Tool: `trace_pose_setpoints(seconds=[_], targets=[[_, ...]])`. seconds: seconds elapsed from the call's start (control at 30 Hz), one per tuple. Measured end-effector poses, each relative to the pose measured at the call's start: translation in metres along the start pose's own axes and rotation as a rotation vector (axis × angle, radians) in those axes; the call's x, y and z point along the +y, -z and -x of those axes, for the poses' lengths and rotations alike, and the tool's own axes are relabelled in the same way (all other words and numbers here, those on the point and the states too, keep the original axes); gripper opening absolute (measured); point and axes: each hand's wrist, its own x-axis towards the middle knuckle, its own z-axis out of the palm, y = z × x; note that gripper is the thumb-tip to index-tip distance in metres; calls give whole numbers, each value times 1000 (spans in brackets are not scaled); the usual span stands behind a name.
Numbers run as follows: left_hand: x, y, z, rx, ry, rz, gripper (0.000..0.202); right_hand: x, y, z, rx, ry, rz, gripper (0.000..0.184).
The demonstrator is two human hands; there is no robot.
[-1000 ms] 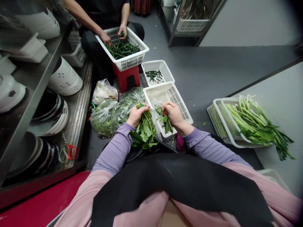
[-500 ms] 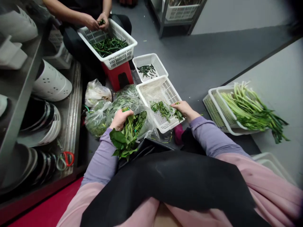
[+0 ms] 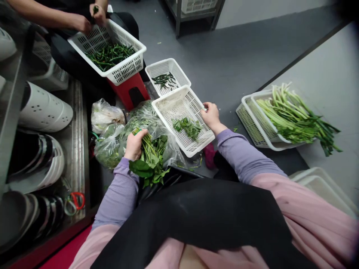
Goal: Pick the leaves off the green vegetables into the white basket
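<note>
My left hand (image 3: 134,145) is closed around the stems of a bunch of leafy greens (image 3: 150,157), whose broad leaves hang toward my lap. A yellow-green band shows at the stem ends. My right hand (image 3: 211,116) is at the right rim of a white plastic basket (image 3: 165,108), fingers bent over the edge. Inside that basket lies a small heap of picked leaves (image 3: 187,127). Beneath and beyond my left hand spreads a clear plastic bag (image 3: 172,151) with more greens.
A co-worker's hands (image 3: 91,20) are above a basket of green chillies (image 3: 112,56) on a red stool (image 3: 131,91). A smaller basket (image 3: 181,74) holds some chillies. Spring onions (image 3: 291,116) fill stacked baskets at right. Metal shelving (image 3: 77,149) with dishes and red-handled scissors (image 3: 77,200) borders my left.
My right hand has let go of its leaves into the basket and moved up to the rim. The basket has shifted slightly. My left hand keeps the bunch. The view has swung somewhat right.
</note>
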Motion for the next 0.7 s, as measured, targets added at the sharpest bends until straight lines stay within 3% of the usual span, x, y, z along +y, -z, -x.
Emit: trace_pose_setpoints(seconds=[0.07, 0.2, 0.3, 0.43, 0.53, 0.63, 0.7], targets=[[-2, -2, -1, 12, -37, 25, 24, -26, 6, 23, -166, 124, -146, 25], [-8, -5, 2, 18, -139, 63, 22, -91, 0, 96, -485, 336, -393, 19], [-10, -5, 8, -47, -184, 76, 22, -129, -8, 141, -639, 403, -400, 21], [-9, 0, 15, -81, -255, 89, 24, -156, -17, 160, -598, 434, -170, 28], [-7, 6, 19, -54, -317, 39, 26, -164, -18, 160, -511, 484, -45, 19], [-4, 12, 22, -29, -347, -17, 27, -166, -12, 156, -497, 522, -54, 14], [-2, 15, 23, -21, -347, -39, 28, -169, -6, 150, -563, 509, -116, 13]])
